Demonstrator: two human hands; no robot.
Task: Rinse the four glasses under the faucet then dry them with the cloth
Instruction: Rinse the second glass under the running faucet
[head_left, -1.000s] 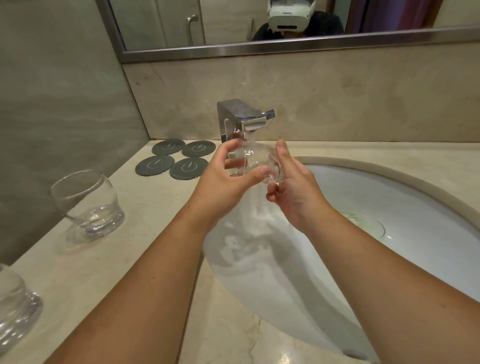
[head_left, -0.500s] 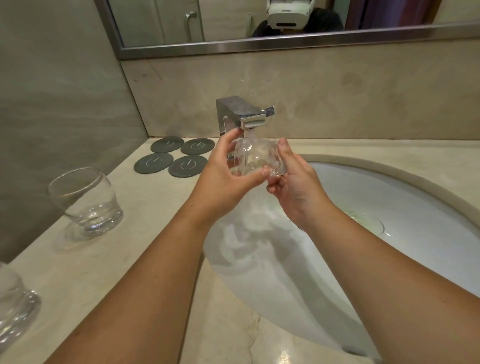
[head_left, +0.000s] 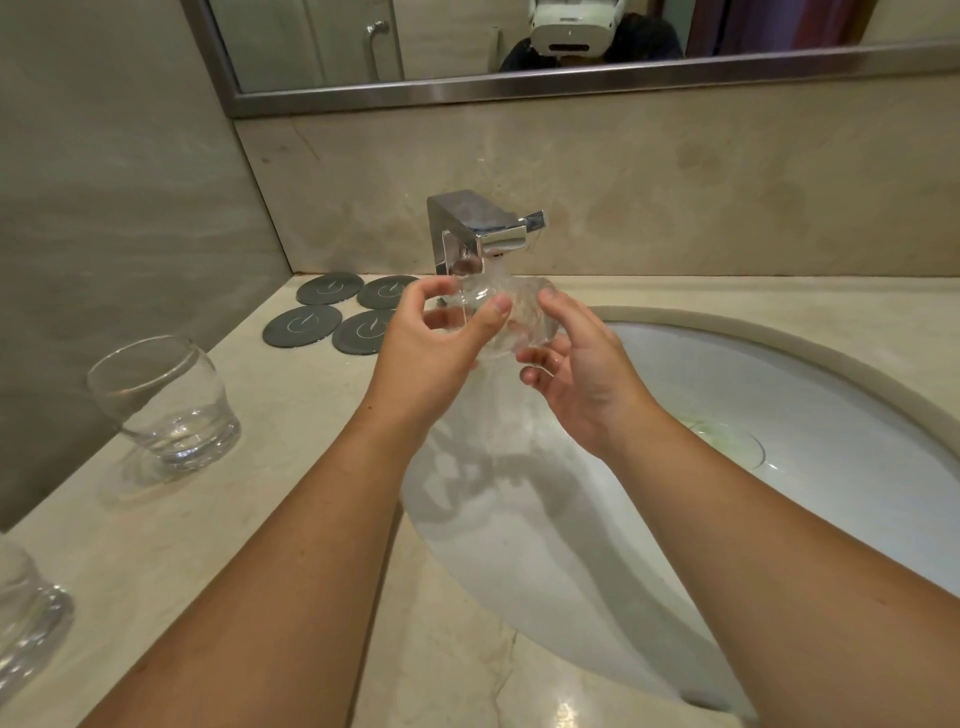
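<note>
glass (head_left: 519, 317) held in running water under the faucet (head_left: 478, 228), centre of the frame.
the left hand (head_left: 431, 358) grips its left side with thumb and curled fingers; the right hand (head_left: 587, 374) cups its right side, above the sink (head_left: 779, 395). another glass (head_left: 166, 405) stands upright at mid left.

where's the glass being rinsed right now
Head view, centre: the glass sits under the faucet spout above the sink, held between the left hand and right hand.
</note>
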